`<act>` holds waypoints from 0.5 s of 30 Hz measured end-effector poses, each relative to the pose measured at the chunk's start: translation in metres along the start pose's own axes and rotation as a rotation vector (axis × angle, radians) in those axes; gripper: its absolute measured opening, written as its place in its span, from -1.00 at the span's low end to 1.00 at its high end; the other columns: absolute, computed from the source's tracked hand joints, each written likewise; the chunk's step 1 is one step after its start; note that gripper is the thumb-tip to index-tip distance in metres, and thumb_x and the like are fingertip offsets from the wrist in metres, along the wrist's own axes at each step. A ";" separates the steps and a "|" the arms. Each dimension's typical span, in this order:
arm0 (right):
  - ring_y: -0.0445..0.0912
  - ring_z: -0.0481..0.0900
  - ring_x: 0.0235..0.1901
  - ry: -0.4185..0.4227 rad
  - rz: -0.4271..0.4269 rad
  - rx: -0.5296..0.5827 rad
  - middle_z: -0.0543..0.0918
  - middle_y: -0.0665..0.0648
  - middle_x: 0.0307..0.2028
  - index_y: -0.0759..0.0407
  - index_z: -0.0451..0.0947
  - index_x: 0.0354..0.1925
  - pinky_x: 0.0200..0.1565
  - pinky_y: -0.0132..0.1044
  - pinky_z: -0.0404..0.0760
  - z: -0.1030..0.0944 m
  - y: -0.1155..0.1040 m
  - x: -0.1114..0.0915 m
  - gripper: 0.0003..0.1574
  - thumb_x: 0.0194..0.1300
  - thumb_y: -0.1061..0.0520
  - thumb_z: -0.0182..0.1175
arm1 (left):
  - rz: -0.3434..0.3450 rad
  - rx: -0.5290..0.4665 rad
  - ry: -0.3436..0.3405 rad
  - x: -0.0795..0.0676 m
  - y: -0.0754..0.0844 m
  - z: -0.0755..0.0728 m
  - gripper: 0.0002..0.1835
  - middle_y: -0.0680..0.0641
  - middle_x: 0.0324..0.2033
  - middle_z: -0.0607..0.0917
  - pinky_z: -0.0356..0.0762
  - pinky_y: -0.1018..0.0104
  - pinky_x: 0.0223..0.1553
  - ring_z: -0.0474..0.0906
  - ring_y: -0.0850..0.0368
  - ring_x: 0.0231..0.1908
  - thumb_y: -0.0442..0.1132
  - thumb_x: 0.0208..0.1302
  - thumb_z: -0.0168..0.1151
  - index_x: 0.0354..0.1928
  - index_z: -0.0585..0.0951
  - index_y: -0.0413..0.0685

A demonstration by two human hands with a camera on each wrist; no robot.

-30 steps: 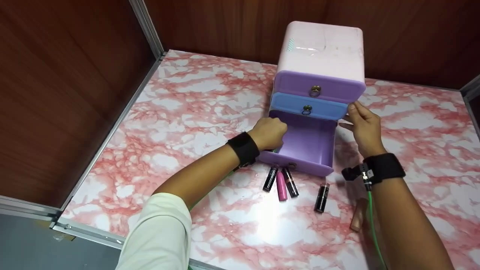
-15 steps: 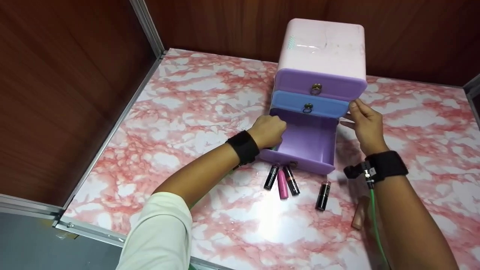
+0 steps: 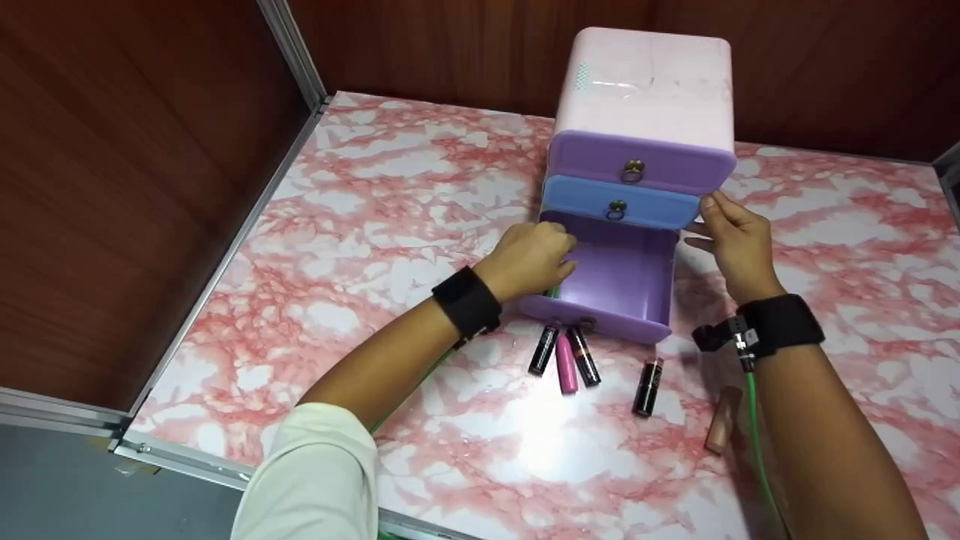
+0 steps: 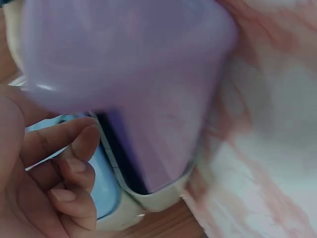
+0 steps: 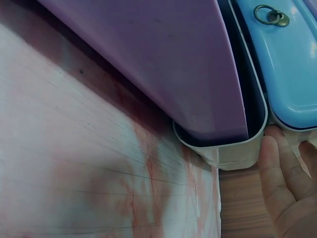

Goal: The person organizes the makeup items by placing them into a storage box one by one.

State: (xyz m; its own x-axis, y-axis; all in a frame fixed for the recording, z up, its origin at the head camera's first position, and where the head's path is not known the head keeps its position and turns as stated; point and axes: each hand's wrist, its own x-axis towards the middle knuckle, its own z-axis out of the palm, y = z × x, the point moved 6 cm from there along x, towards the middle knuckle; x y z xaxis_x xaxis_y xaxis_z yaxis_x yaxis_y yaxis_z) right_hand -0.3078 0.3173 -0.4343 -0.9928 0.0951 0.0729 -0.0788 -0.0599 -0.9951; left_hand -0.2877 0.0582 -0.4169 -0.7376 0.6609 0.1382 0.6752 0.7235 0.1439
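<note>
My left hand (image 3: 529,259) is over the left side of the pulled-out purple bottom drawer (image 3: 622,277) of a small cabinet (image 3: 649,82). In the left wrist view its fingers (image 4: 77,163) are loosely bent, with nothing visible between them. A bit of something green (image 3: 553,291) shows below this hand inside the drawer; its kind is unclear. My right hand (image 3: 739,244) touches the cabinet's right side beside the blue middle drawer (image 3: 621,201). In the right wrist view its fingers (image 5: 277,171) are extended against the casing. The purple top drawer (image 3: 641,161) is closed.
In front of the drawer lie black lipstick tubes (image 3: 543,351), a pink tube (image 3: 567,364), another black tube (image 3: 648,386) and a brownish tube (image 3: 720,424). Wood-patterned panels (image 3: 450,52) border the marbled tabletop (image 3: 360,225) at the back and left.
My left hand has lifted and shifted slightly left, its thumb now apart from the fingers. My right hand stays at the cabinet's side. The whole view has shifted a little.
</note>
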 end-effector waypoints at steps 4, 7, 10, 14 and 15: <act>-0.08 0.70 -0.18 0.011 0.005 0.013 0.40 0.26 0.29 0.15 0.38 0.33 -0.18 -0.28 0.65 -0.002 0.000 0.000 -0.36 0.35 0.01 0.21 | 0.060 -0.046 0.066 -0.013 0.016 -0.011 -0.79 0.06 -0.45 0.57 0.47 0.32 -0.48 0.48 0.20 -0.45 -0.08 0.33 0.19 -0.33 0.69 -0.03; -0.09 0.70 -0.19 0.014 0.011 0.009 0.39 0.26 0.29 0.16 0.37 0.33 -0.18 -0.28 0.65 -0.001 0.001 0.000 -0.36 0.36 0.00 0.21 | 0.090 -0.102 0.077 -0.026 0.028 -0.014 -0.80 0.10 -0.44 0.56 0.43 0.42 -0.50 0.45 0.26 -0.48 -0.08 0.34 0.20 -0.28 0.70 -0.01; -0.08 0.70 -0.18 0.015 0.019 0.008 0.40 0.27 0.28 0.16 0.36 0.33 -0.18 -0.28 0.65 -0.001 0.001 -0.001 -0.35 0.35 0.00 0.21 | 0.108 -0.129 0.056 -0.040 0.040 -0.011 -0.79 0.12 -0.42 0.57 0.40 0.50 -0.52 0.43 0.29 -0.48 -0.05 0.35 0.20 -0.23 0.70 0.01; -0.07 0.70 -0.18 0.017 0.021 0.005 0.42 0.27 0.27 0.14 0.37 0.33 -0.18 -0.28 0.65 0.000 0.000 -0.001 -0.35 0.35 0.00 0.21 | 0.123 -0.110 0.007 -0.058 0.051 0.004 -0.78 0.14 -0.45 0.53 0.39 0.50 -0.54 0.41 0.29 -0.50 -0.01 0.34 0.20 -0.33 0.67 0.03; -0.07 0.70 -0.18 0.016 0.019 0.004 0.41 0.26 0.27 0.14 0.37 0.33 -0.18 -0.28 0.65 0.001 0.000 0.000 -0.35 0.35 0.00 0.21 | 0.124 -0.101 -0.008 -0.063 0.053 0.009 -0.76 0.14 -0.46 0.51 0.39 0.48 -0.54 0.40 0.28 -0.50 0.02 0.33 0.21 -0.36 0.66 0.05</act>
State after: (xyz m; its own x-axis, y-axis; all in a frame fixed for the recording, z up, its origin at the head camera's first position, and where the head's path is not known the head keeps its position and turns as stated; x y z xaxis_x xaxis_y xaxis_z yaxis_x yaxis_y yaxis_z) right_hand -0.3075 0.3166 -0.4343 -0.9925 0.1101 0.0526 -0.0601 -0.0656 -0.9960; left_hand -0.2057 0.0570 -0.4264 -0.6484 0.7458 0.1530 0.7578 0.6129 0.2239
